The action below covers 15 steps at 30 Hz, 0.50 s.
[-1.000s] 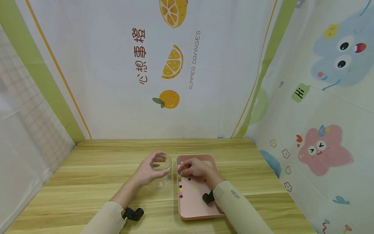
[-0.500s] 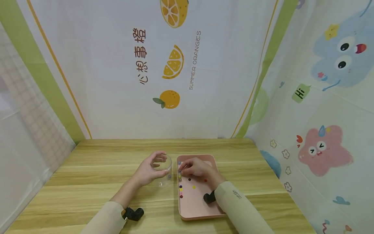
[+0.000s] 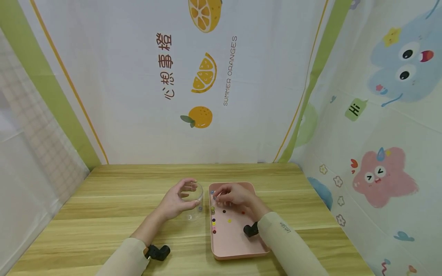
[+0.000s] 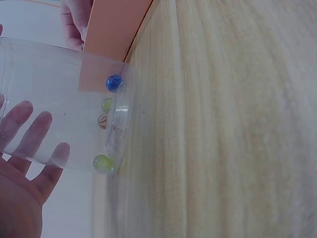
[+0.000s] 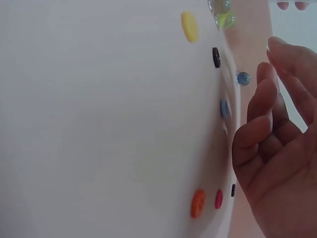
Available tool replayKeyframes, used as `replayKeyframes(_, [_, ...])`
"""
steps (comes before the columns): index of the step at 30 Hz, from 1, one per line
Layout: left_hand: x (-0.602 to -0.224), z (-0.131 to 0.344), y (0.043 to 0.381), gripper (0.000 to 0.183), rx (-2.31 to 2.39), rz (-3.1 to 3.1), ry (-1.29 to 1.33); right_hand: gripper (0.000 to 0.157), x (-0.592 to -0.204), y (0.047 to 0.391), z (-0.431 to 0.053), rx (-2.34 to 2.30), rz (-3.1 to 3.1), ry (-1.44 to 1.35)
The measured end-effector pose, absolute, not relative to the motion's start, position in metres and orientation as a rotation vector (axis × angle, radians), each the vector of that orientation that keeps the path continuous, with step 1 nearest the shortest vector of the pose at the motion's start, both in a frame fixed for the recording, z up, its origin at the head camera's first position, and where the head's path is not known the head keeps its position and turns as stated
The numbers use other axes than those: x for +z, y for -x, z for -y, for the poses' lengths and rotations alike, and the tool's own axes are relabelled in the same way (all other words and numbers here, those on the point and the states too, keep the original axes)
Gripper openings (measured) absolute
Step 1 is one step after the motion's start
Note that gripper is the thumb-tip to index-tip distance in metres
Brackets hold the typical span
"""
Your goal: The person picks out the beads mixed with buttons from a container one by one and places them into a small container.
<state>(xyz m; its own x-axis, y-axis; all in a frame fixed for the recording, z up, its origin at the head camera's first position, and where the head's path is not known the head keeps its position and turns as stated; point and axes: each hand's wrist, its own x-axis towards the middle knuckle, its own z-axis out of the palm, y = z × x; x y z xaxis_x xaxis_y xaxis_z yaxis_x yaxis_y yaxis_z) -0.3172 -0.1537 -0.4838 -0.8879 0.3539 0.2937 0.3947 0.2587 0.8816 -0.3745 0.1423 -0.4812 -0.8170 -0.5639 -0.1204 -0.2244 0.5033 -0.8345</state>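
Note:
My left hand (image 3: 177, 199) curls round a clear cup (image 4: 64, 94) standing upright on the table. Several glass marbles lie at its bottom, among them a blue marble (image 4: 114, 83) and a yellow-green marble (image 4: 103, 163). Over the far left part of a pink tray (image 3: 238, 245), my right hand (image 3: 233, 194) appears to pinch a small marble (image 3: 214, 198) between thumb and forefinger; its fingers hide much of it. Another blue marble (image 5: 242, 78) lies by the tray's wall, close to the fingers. Yellowish marbles (image 3: 212, 209) sit along that same wall.
Loose buttons lie in the tray, including a yellow button (image 5: 189, 27), a black button (image 5: 216, 57) and an orange button (image 5: 198, 203). More small pieces line its left wall, such as a dark red one (image 3: 214, 232). The wooden table (image 3: 103, 214) meets a printed curtain (image 3: 138, 134) behind.
My right hand has drawn slightly back to the right from the tray's left wall, and a small marble now shows at its fingertips. My left hand and the cup have stayed still.

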Motion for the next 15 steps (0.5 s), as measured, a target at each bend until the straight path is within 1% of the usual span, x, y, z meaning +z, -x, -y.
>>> replayKeyframes(15, [-0.4830, 0.1553, 0.3166, 0.070, -1.739, 2.476, 0.712, 0.022, -0.4760, 0.3766, -0.1478, -1.369, -2.303, 0.629])
